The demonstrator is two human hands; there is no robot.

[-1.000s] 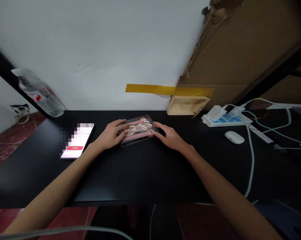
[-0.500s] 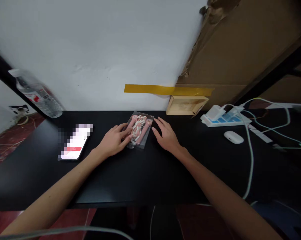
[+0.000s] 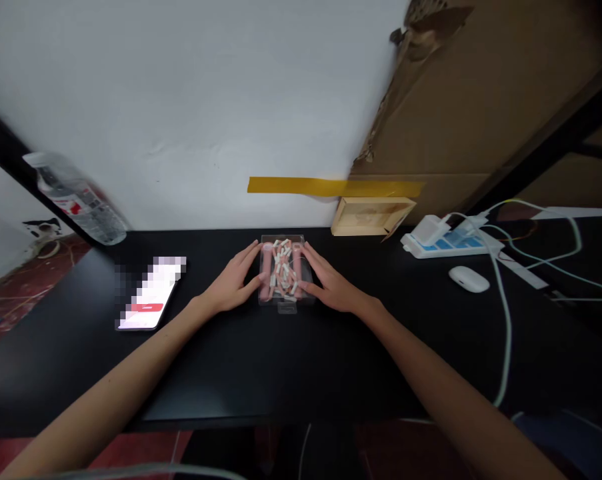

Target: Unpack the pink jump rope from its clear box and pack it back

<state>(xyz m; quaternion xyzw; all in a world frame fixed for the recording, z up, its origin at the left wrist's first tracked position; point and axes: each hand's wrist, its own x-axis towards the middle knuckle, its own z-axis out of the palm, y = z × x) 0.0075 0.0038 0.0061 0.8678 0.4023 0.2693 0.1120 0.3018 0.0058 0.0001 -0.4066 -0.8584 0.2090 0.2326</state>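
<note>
On the black surface (image 3: 281, 360), I am bracing a clear box (image 3: 283, 270) between my left hand (image 3: 231, 287) and right hand (image 3: 335, 290), fingers (image 3: 247, 257) spread, lid seemingly shut, nothing taken out.

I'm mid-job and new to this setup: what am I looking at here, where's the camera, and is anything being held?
There is no machine: these are one person's bare arms, filmed by a camera worn on the head, looking forward and down. The left hand and right hand lie with fingers flat against opposite sides of a clear plastic box holding pink and white pieces. The box rests on the black table; neither hand grips around it. A phone and a water bottle are to the left; a power strip and a small white oval gadget to the right.
</note>
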